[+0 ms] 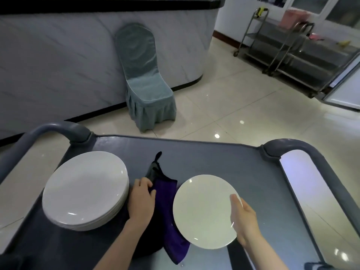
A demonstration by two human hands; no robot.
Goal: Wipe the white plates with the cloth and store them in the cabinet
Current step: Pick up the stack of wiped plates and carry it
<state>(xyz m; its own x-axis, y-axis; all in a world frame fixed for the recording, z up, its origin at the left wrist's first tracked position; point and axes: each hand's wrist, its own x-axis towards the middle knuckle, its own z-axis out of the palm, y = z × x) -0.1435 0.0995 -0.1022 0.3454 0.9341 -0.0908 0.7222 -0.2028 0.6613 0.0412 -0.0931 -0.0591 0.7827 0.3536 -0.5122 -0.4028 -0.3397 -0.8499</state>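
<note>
While your right hand [246,223] pinches rim of round white ceramic plate [202,211] over grey plastic cart [194,158], left hand [141,199] clutches purple-and-black cloth [165,193] just beside it. Wiping step about to begin, likely. Next: bring cloth onto plate face, rub. Stack of white plates [85,188] waits left.

stack of plates [85,190] left | cloth [167,193] middle | plate [204,211] right | on cart [214,158]

left hand [141,199] grips cloth [165,193] | right hand [245,219] holds plate [204,211] | cart [214,156]
</note>
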